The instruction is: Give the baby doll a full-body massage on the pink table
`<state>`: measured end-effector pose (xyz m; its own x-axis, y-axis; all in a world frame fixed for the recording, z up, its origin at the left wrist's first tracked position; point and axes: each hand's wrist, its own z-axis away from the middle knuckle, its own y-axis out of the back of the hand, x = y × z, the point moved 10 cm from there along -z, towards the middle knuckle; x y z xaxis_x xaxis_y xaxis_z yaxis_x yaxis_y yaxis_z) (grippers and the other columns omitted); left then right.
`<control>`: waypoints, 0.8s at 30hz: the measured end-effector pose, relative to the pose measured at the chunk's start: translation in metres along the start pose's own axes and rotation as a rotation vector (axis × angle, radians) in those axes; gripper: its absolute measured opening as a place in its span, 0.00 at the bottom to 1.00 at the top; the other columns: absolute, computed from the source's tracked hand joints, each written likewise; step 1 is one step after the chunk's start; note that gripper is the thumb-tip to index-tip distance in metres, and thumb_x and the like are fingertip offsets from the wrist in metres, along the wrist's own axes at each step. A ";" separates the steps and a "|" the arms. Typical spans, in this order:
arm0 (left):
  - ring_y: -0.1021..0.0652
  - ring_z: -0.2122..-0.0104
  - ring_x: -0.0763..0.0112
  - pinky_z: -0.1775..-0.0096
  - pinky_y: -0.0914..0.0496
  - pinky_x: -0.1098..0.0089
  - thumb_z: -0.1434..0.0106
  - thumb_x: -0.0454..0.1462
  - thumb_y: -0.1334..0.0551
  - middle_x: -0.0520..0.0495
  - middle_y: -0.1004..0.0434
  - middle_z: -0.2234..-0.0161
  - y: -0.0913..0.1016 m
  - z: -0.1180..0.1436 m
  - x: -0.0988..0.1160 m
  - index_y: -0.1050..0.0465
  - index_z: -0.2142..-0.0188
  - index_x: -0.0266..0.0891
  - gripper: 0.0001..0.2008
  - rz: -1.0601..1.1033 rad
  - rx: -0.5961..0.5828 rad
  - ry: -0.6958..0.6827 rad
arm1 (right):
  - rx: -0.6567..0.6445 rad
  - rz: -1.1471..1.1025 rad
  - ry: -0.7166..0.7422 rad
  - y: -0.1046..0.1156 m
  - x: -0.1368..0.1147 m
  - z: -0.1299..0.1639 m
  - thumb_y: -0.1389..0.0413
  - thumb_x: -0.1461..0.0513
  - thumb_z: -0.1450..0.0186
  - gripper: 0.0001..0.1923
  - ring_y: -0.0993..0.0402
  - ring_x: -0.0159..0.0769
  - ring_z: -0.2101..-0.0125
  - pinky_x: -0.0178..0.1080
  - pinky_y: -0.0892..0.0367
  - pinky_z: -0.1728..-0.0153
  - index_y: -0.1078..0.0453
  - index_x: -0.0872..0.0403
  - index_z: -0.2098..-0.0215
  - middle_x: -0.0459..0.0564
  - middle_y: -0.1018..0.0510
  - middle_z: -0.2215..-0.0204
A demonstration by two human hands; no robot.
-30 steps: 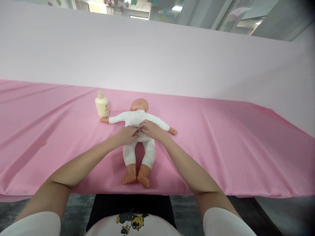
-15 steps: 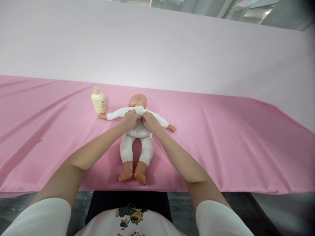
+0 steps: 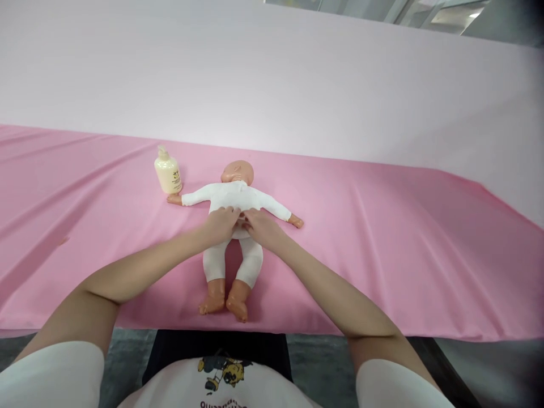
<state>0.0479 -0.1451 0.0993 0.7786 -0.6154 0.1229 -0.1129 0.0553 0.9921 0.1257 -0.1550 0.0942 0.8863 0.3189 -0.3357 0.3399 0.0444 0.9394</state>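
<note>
Pink wrinkled cloth [image 3: 382, 238] over table, pale backdrop [image 3: 272, 85] behind. Left hand [image 3: 221, 225], right hand [image 3: 262, 225] flat on doll [image 3: 232, 218] belly, fingers together; cream bottle [image 3: 168, 175] near far edge.

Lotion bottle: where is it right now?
In the head view, the lotion bottle stands upright left of the doll, by its outstretched hand, on the pink cloth.

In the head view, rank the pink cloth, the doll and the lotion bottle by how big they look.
1. pink cloth, by far the largest.
2. doll, both hands on its belly.
3. lotion bottle, smallest; it stands about as far away as the doll's head, so nearness changes nothing.
</note>
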 end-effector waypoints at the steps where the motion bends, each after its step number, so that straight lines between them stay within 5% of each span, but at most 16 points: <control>1: 0.22 0.61 0.57 0.62 0.31 0.62 0.28 0.35 0.47 0.36 0.22 0.57 0.000 -0.010 -0.009 0.31 0.48 0.31 0.14 0.024 0.009 0.050 | 0.029 -0.005 -0.033 0.001 0.008 -0.008 0.53 0.70 0.32 0.15 0.26 0.42 0.57 0.41 0.33 0.56 0.30 0.57 0.51 0.57 0.22 0.53; 6: 0.22 0.61 0.61 0.59 0.32 0.64 0.26 0.39 0.47 0.36 0.19 0.59 0.002 -0.064 -0.040 0.24 0.55 0.29 0.16 -0.033 0.070 0.187 | 0.147 0.100 -0.084 0.002 0.031 -0.057 0.54 0.64 0.28 0.13 0.29 0.45 0.52 0.44 0.34 0.51 0.28 0.58 0.55 0.60 0.24 0.52; 11: 0.24 0.54 0.53 0.53 0.34 0.58 0.26 0.37 0.50 0.33 0.20 0.57 0.007 -0.089 -0.051 0.22 0.59 0.29 0.19 -0.111 0.143 0.167 | 0.274 0.117 -0.146 0.012 0.043 -0.083 0.53 0.63 0.29 0.13 0.32 0.50 0.50 0.47 0.35 0.49 0.30 0.60 0.51 0.63 0.26 0.49; 15: 0.26 0.51 0.49 0.53 0.34 0.56 0.28 0.37 0.49 0.32 0.24 0.52 0.007 -0.056 -0.036 0.25 0.53 0.31 0.16 -0.190 0.250 0.040 | 0.292 0.095 -0.104 0.007 0.032 -0.056 0.51 0.63 0.29 0.16 0.33 0.52 0.49 0.49 0.35 0.49 0.33 0.59 0.45 0.63 0.27 0.47; 19: 0.26 0.56 0.53 0.55 0.33 0.57 0.28 0.38 0.49 0.37 0.24 0.56 -0.010 0.004 -0.024 0.27 0.54 0.35 0.13 -0.125 0.235 -0.120 | 0.209 0.081 0.160 -0.013 -0.001 0.002 0.55 0.64 0.27 0.14 0.31 0.46 0.52 0.47 0.35 0.48 0.30 0.55 0.49 0.57 0.25 0.52; 21: 0.26 0.57 0.54 0.56 0.32 0.58 0.27 0.40 0.48 0.37 0.25 0.56 -0.015 0.019 -0.037 0.28 0.55 0.34 0.14 -0.048 0.241 -0.114 | 0.217 0.044 0.197 -0.013 -0.003 0.017 0.54 0.63 0.27 0.15 0.31 0.45 0.52 0.47 0.34 0.47 0.30 0.52 0.47 0.56 0.25 0.51; 24: 0.26 0.60 0.56 0.55 0.31 0.57 0.27 0.46 0.49 0.39 0.26 0.63 -0.023 0.011 -0.080 0.29 0.64 0.36 0.18 0.097 0.235 0.014 | 0.214 -0.046 0.108 -0.008 0.011 0.001 0.51 0.59 0.28 0.15 0.31 0.47 0.50 0.50 0.36 0.42 0.28 0.53 0.48 0.55 0.25 0.51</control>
<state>-0.0184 -0.1058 0.0661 0.7657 -0.6048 0.2188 -0.3265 -0.0724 0.9424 0.1333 -0.1527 0.0827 0.8333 0.4215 -0.3576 0.4484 -0.1370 0.8833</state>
